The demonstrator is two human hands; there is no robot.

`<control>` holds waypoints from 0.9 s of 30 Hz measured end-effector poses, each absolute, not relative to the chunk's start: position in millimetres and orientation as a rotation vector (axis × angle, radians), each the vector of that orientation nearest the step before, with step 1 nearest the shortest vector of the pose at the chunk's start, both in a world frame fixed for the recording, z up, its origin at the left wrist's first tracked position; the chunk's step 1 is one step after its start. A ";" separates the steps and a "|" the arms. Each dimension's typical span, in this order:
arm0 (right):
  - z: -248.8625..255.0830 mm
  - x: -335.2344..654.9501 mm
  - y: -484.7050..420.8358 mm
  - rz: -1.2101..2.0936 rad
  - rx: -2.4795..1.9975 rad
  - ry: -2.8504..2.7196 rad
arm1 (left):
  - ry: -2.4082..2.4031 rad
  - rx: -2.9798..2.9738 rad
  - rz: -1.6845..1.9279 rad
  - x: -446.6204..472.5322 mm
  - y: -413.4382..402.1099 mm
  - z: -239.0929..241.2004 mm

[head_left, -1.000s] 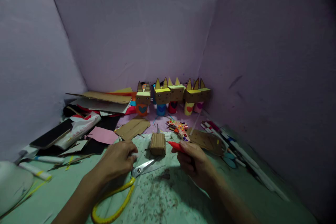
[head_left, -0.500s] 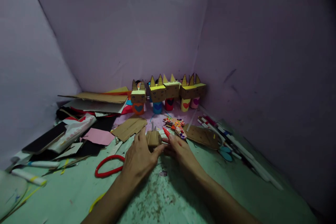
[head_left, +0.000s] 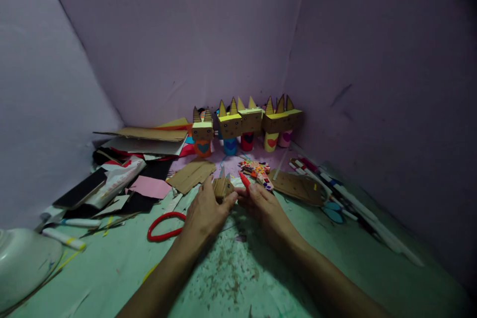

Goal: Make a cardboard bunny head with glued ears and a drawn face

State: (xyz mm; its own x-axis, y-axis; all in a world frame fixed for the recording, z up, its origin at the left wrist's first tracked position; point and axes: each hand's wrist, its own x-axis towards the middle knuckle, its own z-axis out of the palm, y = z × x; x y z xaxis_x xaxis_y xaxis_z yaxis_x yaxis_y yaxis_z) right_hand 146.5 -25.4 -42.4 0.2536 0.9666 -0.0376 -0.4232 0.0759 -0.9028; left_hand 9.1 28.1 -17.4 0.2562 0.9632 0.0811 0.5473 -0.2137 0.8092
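In the middle of the head view, my left hand point(head_left: 204, 213) is closed around a small brown cardboard piece point(head_left: 222, 188), box-like, with a dark spot on its right side. My right hand point(head_left: 263, 206) grips a red marker point(head_left: 244, 180), whose tip points up and to the left, just right of the cardboard. Red-handled scissors point(head_left: 166, 227) lie beside my left hand, their handle loop showing; the grey blade tips rise behind the cardboard. Part of each hand's fingers is hidden.
Cardboard animal figures point(head_left: 230, 126) on coloured tubes stand by the back wall. Paper and cardboard scraps point(head_left: 151, 186) are piled left, near white markers point(head_left: 64, 239) and a white rounded object point(head_left: 26, 263). More markers point(head_left: 350, 203) and a cardboard piece point(head_left: 298, 186) lie right.
The camera view has shifted slightly, so the scene sits further right. The cardboard piece has turned, showing a dark spot on its right side. Both hands keep their hold.
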 end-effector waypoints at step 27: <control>-33.5 148.4 -47.5 1.106 -1.158 -0.901 | 0.569 0.890 0.701 3.1 3.8 -20.1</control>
